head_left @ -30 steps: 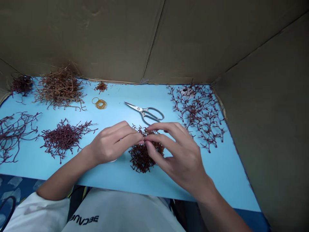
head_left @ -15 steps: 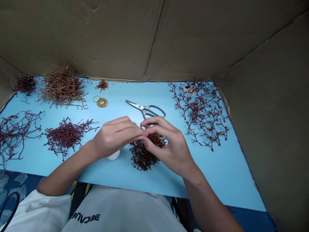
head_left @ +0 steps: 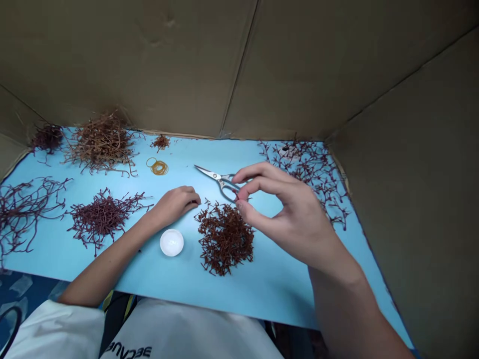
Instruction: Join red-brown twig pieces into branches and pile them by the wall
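Dried red seaweed sprig (head_left: pixel 239 197): tiny, at the right fingertips, too small for a clear outline.

Right hand (head_left: pixel 295 214): raised over the blue board (head_left: pixel 284 294), thumb and forefinger almost closed on the sprig, other fingers loosely curved.

Left hand (head_left: pixel 174 205): resting on the board, fingers loosely curled, nothing visible; any hold inside the curl impossible to tell.

Seaweed heap (head_left: pixel 224 239): just below the right fingertips, beside the left fingertips.

Steel scissors (head_left: pixel 215 177): just beyond the right fingertips, finger loops almost touching them, blades pointing away from the hand.

White round lid (head_left: pixel 171 243): just below the left hand.

Beyond the left hand: rubber bands (head_left: pixel 159 168), tan sprig pile (head_left: pixel 101 144).

Beyond the right hand: branching red sprigs (head_left: pixel 314 169).

Risk: with too light a pinch, a slip of the sprig into the heap and loss among similar pieces; with too low a right hand, a snag on the scissor loops.
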Tool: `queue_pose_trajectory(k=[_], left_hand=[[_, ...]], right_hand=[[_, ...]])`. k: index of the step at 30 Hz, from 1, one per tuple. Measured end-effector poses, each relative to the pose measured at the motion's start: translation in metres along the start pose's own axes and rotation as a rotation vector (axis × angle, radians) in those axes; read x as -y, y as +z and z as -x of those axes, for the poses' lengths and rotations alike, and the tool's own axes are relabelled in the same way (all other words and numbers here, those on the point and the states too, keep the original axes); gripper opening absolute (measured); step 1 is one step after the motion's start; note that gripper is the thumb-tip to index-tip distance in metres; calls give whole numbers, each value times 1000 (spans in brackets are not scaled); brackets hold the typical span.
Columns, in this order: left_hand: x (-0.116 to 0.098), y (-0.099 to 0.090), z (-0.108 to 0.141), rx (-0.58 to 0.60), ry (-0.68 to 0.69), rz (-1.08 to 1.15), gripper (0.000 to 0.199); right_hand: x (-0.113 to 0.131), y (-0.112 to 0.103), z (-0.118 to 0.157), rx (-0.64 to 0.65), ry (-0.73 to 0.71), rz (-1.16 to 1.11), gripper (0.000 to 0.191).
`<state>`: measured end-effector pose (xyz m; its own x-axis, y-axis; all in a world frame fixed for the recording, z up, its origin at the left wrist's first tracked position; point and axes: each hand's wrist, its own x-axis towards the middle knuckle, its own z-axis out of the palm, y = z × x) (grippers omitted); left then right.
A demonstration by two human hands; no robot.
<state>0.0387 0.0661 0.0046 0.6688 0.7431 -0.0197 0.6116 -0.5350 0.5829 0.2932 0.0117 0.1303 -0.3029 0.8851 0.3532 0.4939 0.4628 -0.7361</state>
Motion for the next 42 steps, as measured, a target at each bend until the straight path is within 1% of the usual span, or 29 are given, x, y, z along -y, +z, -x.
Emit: queue_pose_trajectory(k=[2,3,4,6,8,11,12,14,17,20,23,26,29,32,38,42], left_hand=[[-1,-2,-2,-17,17,8,19],[-3,-6,-4,-37,23,14,17],[-6,-12,-5,-68,30,29,15],[-15,-30,-8,-154,51,106,11],[-30,-54,-10,-251,90,240,10],[-59,-84,-9,-354,148,429,10],[-68,-91,-9,-378,158,494,11],[-84,-97,-8,-393,179,646,11],[-99,-94,-8,-417,227,917,7],[-103,-85,-10,-421,277,1131,8],[-101,-78,-12,-373,288,1260,12],[-98,-75,-15,-347,271,1331,8],[-98,-74,-17,-354,242,1342,9],[-100,-75,-16,-386,214,1304,13],[-103,-78,-13,-442,245,1152,25],[-107,-79,-10,-492,255,1030,26]], right_hand=[[6,-4,-9,4,-19,3,17],[8,-5,-13,0,-28,1,17],[10,-7,-17,-6,-35,-3,16],[14,-9,-23,-23,-49,-12,16],[17,-12,-27,-30,-56,-15,16],[24,-15,-29,-35,-65,-60,18],[26,-16,-28,-37,-65,-88,18],[29,-17,-26,-39,-55,-145,19],[33,-15,-21,-50,-30,-180,18],[37,-11,-16,-98,-34,-153,18],[41,-6,-13,-172,-72,-93,20],[43,-4,-13,-198,-108,-65,21],[44,-6,-13,-197,-115,-46,20],[44,-8,-12,-194,-98,-29,19],[45,-8,-10,-192,-93,4,18],[45,-8,-8,-191,-104,20,18]])
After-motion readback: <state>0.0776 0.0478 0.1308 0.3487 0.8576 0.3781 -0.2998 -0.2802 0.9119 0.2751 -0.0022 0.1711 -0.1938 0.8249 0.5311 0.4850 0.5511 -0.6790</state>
